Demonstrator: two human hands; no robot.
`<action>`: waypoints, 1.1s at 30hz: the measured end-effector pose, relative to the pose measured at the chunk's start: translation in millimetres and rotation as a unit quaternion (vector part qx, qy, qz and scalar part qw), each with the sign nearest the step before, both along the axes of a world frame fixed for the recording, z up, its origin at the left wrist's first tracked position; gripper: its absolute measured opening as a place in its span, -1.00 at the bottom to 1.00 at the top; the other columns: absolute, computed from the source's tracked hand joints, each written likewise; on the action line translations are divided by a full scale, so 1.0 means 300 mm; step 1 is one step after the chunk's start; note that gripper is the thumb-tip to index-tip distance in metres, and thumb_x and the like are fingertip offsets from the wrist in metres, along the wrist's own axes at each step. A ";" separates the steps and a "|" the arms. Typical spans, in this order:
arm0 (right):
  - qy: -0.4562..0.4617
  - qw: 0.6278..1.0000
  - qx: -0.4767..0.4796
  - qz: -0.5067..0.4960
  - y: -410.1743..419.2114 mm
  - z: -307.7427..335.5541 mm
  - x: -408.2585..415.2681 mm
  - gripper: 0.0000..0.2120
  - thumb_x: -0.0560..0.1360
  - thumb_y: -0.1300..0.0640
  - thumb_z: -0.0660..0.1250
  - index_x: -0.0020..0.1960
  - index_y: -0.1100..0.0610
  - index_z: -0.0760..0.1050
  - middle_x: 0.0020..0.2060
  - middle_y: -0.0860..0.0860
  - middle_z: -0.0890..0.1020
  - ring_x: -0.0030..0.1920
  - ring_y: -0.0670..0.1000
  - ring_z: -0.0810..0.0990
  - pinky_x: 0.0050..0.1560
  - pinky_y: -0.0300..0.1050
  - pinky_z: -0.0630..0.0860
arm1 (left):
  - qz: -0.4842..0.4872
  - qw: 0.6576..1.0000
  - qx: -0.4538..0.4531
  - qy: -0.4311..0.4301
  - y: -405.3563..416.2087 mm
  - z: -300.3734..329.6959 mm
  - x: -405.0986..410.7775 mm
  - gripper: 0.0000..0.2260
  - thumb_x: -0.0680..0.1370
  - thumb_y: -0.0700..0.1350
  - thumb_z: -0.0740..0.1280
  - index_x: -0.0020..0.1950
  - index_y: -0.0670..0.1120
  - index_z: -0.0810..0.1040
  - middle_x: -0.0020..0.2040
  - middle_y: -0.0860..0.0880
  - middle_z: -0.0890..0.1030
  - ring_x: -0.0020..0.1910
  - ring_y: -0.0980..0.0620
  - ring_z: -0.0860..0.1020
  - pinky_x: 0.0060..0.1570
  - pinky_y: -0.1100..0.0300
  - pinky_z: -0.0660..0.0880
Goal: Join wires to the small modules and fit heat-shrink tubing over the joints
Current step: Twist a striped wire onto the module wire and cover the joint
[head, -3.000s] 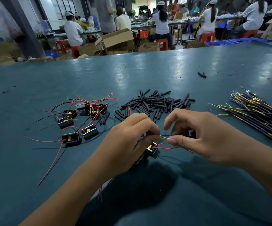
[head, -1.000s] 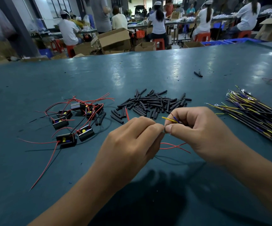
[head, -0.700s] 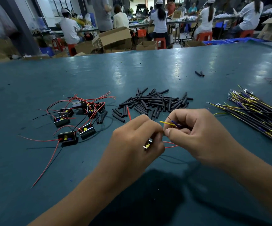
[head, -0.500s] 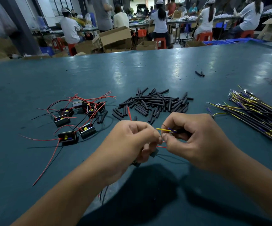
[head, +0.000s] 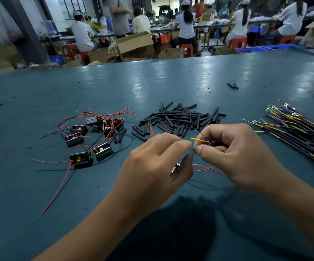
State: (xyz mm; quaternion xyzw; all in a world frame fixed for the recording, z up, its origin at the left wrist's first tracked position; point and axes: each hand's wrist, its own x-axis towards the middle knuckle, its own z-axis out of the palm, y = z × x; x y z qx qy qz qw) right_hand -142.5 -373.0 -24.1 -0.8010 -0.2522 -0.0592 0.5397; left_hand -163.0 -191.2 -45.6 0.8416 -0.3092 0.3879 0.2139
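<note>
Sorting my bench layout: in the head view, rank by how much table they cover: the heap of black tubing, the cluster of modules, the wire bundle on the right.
1. heap of black tubing and cluster of modules: about alike.
2. wire bundle: cut off by the frame edge, so unsure.

Glossy teal table, cardboard boxes, red stools, seated workers beyond.

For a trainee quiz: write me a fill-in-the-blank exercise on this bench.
1. The pile of heat-shrink tubes is coloured ____.
2. The right hand pinches a thin wire coloured ____.
3. The modules lie to the ____ of the tube pile.
4. The left hand holds a small ____.

Missing words: black; yellow; left; module
</note>
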 end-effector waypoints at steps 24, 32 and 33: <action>-0.162 0.982 -0.093 -0.012 0.009 -0.021 -0.026 -0.89 0.38 0.22 0.38 -0.28 0.05 0.52 -0.49 -0.16 0.42 -0.50 -0.20 0.33 -0.41 -0.50 0.20 | -0.146 0.616 -0.445 0.633 -0.023 0.036 0.011 -0.82 0.38 -0.21 0.29 -0.39 -0.11 0.62 -0.46 -0.06 0.49 -0.56 0.10 0.36 -0.53 0.31 0.33; 0.025 0.998 -0.026 -0.042 -0.018 0.009 0.006 -0.83 0.44 0.28 0.38 -0.32 0.25 0.51 -0.52 -0.02 0.31 -0.49 -0.11 0.18 -0.51 -0.33 0.15 | -0.061 0.995 -0.070 0.036 0.003 0.004 0.006 -0.90 0.50 -0.25 0.46 -0.01 -0.15 0.71 -0.09 -0.04 0.62 -0.19 -0.01 0.57 -0.20 0.13 0.51; 0.034 0.999 -0.022 -0.036 -0.016 0.010 0.004 -0.82 0.44 0.25 0.38 -0.32 0.27 0.51 -0.52 -0.02 0.31 -0.49 -0.11 0.18 -0.51 -0.33 0.14 | -0.052 0.998 -0.041 0.003 0.000 -0.002 0.006 -0.91 0.52 -0.24 0.45 0.00 -0.14 0.72 -0.08 -0.05 0.62 -0.20 -0.06 0.56 -0.22 0.08 0.50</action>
